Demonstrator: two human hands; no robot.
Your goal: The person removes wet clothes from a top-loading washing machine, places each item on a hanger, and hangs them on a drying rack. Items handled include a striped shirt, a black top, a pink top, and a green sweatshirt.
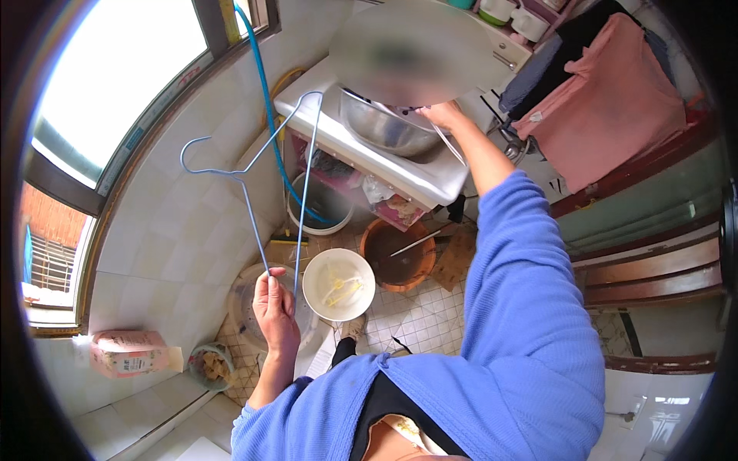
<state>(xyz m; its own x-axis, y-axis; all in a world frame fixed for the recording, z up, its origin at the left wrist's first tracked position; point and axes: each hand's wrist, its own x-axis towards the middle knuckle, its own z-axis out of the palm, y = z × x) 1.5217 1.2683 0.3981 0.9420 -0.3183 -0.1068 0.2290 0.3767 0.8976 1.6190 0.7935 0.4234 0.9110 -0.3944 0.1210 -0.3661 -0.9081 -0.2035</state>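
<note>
My left hand (pixel 275 311) grips a blue wire clothes hanger (pixel 248 199) by its long side. The hanger stands up from my fist with its hook pointing left. Farther off, my right hand (pixel 444 113) is at the rim of a stainless steel basin (pixel 380 129) in the white sink (pixel 447 178). A thin pale wire (pixel 450 144), shaped like part of a hanger, runs down from its fingers, which appear closed on it. Dark-spotted cloth (pixel 410 109) shows inside the basin. A blurred patch hides the basin's far part and some of my right fingers.
Below stand a white bowl (pixel 311 288) with yellow and white hangers, a brown tub (pixel 426 265) with a stick, and a bucket (pixel 294 222) with a blue hose (pixel 268 104). Pink cloth (pixel 617 109) hangs right. A pink package (pixel 130 352) and small bin (pixel 199 371) are left.
</note>
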